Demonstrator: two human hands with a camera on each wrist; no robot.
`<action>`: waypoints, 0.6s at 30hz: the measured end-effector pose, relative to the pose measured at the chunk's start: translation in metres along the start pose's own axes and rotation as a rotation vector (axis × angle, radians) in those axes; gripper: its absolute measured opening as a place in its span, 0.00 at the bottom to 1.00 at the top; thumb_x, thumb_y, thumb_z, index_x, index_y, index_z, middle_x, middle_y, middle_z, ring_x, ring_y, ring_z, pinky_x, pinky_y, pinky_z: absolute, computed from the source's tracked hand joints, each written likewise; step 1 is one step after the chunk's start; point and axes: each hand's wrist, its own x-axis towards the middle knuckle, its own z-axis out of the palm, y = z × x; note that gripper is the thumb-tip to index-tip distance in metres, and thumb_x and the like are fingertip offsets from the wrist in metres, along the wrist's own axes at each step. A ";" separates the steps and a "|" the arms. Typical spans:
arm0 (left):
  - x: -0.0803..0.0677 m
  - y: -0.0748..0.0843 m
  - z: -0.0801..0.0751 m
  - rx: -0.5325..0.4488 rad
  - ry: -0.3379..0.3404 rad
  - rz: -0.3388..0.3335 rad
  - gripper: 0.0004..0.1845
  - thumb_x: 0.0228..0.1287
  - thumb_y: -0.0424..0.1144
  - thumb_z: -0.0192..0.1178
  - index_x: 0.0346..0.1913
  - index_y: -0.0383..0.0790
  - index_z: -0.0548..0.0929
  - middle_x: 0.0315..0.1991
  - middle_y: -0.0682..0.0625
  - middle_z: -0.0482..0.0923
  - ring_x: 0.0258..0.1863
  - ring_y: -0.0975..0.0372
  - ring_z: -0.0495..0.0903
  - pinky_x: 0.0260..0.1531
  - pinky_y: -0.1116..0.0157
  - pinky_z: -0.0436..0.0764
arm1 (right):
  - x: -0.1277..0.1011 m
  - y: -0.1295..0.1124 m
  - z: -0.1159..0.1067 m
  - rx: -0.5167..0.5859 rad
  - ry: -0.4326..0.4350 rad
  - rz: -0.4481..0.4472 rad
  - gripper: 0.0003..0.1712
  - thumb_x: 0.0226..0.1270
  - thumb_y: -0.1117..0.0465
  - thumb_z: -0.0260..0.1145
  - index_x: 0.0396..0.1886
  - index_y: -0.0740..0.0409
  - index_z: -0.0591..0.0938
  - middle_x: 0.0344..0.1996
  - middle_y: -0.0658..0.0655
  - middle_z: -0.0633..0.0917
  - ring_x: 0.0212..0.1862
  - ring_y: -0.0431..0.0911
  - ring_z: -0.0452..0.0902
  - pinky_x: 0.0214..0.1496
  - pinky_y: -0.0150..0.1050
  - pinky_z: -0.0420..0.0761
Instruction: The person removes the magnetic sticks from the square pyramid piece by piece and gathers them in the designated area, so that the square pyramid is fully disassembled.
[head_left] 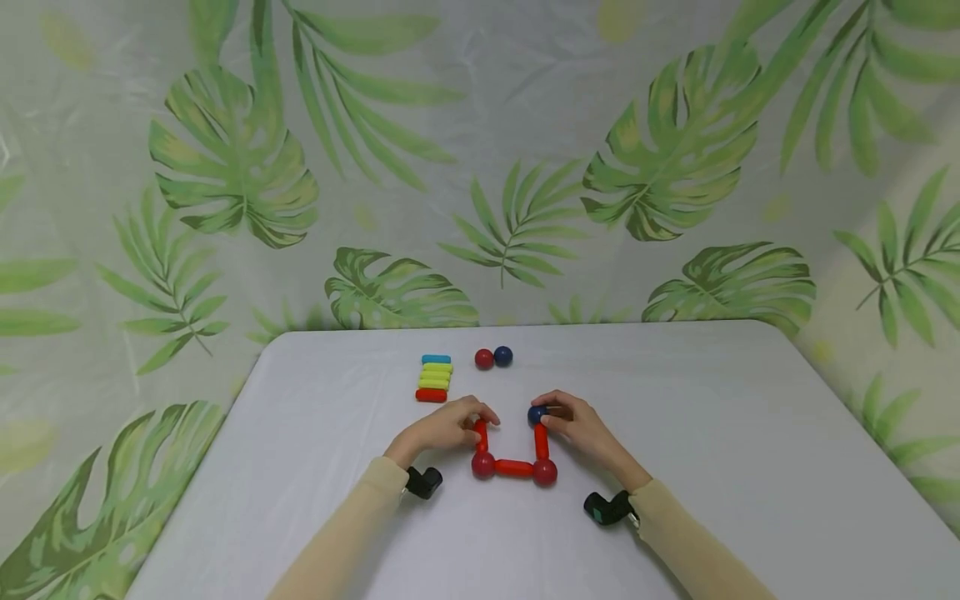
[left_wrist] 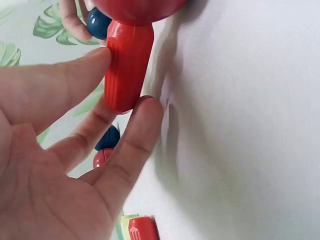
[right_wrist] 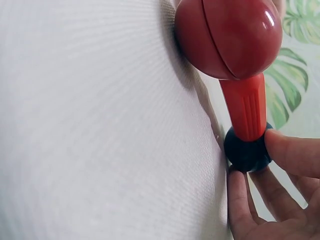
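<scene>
A U-shaped piece built of red rods and balls lies on the white table. Its base is a red rod (head_left: 514, 468) between a left red ball (head_left: 483, 464) and a right red ball (head_left: 544, 472). My left hand (head_left: 441, 426) pinches the left upright red rod (left_wrist: 129, 67) by its free far end, thumb on one side and fingertips at the other. With thumb and fingers my right hand (head_left: 588, 431) grips a dark blue ball (right_wrist: 246, 152), which sits at the far end of the right upright red rod (right_wrist: 246, 107).
Beyond the left hand several short rods lie in a row: a blue rod (head_left: 437, 359), yellow-green rods (head_left: 435, 376) and a red rod (head_left: 431, 396). A loose red ball (head_left: 484, 359) and a loose blue ball (head_left: 503, 356) sit side by side near the back edge. Leaf-patterned cloth (head_left: 525, 125) hangs behind the table.
</scene>
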 end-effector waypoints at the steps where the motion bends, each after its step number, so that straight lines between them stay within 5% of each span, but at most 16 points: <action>1: 0.000 0.000 0.000 -0.002 0.018 0.000 0.15 0.60 0.23 0.58 0.49 0.38 0.81 0.42 0.50 0.73 0.43 0.57 0.72 0.46 0.63 0.75 | 0.000 0.000 0.000 -0.001 0.000 0.000 0.15 0.69 0.68 0.60 0.53 0.59 0.79 0.52 0.60 0.79 0.54 0.58 0.74 0.56 0.53 0.74; 7: -0.006 -0.002 -0.002 -0.018 0.148 0.025 0.08 0.57 0.24 0.63 0.37 0.38 0.81 0.36 0.53 0.75 0.39 0.58 0.75 0.41 0.65 0.77 | 0.000 0.001 0.001 0.011 0.002 0.001 0.15 0.68 0.68 0.60 0.53 0.59 0.79 0.52 0.60 0.79 0.55 0.58 0.74 0.57 0.53 0.73; 10: -0.013 -0.007 -0.008 -0.066 0.270 -0.011 0.07 0.57 0.25 0.65 0.36 0.38 0.82 0.36 0.52 0.78 0.37 0.57 0.77 0.40 0.62 0.78 | 0.000 0.001 0.001 0.011 -0.003 -0.005 0.15 0.69 0.68 0.60 0.54 0.60 0.79 0.53 0.61 0.79 0.55 0.58 0.74 0.57 0.53 0.74; 15: -0.026 -0.026 -0.024 -0.101 0.542 -0.191 0.08 0.54 0.24 0.67 0.35 0.37 0.82 0.35 0.49 0.80 0.35 0.56 0.79 0.37 0.61 0.79 | -0.004 -0.006 -0.001 0.023 -0.015 -0.027 0.15 0.69 0.70 0.59 0.54 0.64 0.78 0.53 0.64 0.78 0.54 0.60 0.73 0.56 0.54 0.74; 18: -0.031 -0.037 -0.030 -0.073 0.619 -0.296 0.08 0.53 0.25 0.68 0.33 0.36 0.80 0.33 0.48 0.79 0.33 0.58 0.77 0.34 0.64 0.78 | -0.009 -0.019 -0.004 0.034 -0.027 -0.033 0.15 0.68 0.71 0.58 0.54 0.68 0.77 0.52 0.67 0.78 0.54 0.62 0.73 0.56 0.56 0.73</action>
